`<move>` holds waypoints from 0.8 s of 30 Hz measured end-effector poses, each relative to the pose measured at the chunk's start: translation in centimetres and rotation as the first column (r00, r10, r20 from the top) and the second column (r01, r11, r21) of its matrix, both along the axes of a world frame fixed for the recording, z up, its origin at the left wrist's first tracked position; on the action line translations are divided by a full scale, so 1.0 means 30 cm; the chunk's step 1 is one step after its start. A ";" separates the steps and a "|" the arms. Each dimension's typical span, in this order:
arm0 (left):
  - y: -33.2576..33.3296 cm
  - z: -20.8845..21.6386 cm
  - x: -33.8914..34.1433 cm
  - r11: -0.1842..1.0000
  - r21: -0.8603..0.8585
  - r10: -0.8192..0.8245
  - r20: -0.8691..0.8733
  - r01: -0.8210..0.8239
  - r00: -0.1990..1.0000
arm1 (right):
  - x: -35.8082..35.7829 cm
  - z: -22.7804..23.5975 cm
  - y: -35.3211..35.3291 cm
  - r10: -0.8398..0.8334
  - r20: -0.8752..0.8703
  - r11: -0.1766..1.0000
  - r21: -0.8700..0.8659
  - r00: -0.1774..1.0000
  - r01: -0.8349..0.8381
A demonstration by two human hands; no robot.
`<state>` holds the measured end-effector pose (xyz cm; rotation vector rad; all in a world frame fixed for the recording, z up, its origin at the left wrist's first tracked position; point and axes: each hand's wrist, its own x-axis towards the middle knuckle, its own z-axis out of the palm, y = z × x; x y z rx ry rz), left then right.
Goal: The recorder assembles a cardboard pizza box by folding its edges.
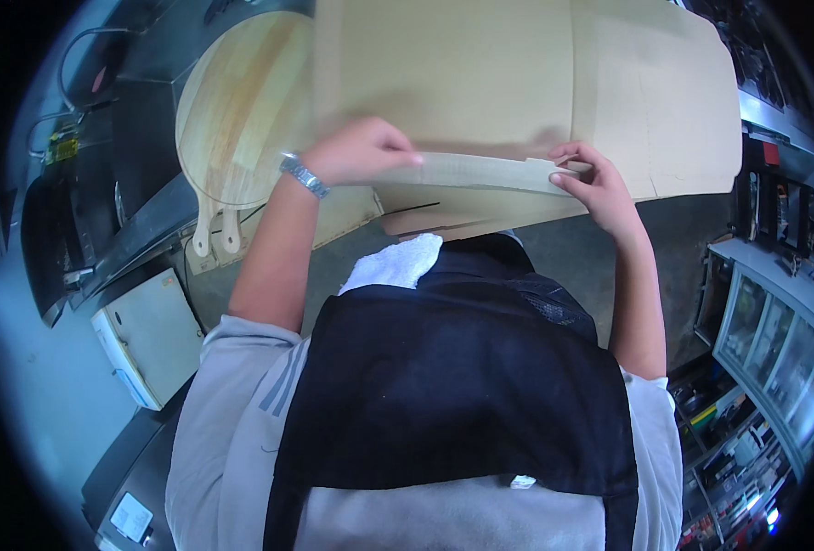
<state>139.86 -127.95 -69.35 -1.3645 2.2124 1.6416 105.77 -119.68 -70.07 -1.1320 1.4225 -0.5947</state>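
Two hands point(356, 151) point(602, 188), one cardboard strip point(480, 172), two wooden handles point(202, 239), one wristwatch point(308, 177).

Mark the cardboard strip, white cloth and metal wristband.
Cardboard strip point(477, 172): head view, middle of its length.
White cloth point(395, 264): head view, its visible centre.
Metal wristband point(307, 177): head view, its links.

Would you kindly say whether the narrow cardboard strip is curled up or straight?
Nearly straight: the strip stretches from left hand to right hand.
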 end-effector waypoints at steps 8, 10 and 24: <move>0.108 -0.039 0.027 0.603 -0.794 -0.083 -0.153 -0.072 0.985 | 0.117 0.048 0.067 -0.100 -0.754 0.480 -0.608 0.649 -0.633; 0.153 -0.033 0.024 0.205 -0.978 -0.062 0.013 0.025 0.998 | 0.145 0.024 0.080 -0.058 -0.816 0.448 -0.537 0.576 -0.715; 0.211 -0.069 -0.015 0.385 -0.915 -0.027 0.121 0.122 0.992 | 0.227 -0.076 0.053 -0.190 -0.805 0.585 -0.553 0.562 -0.593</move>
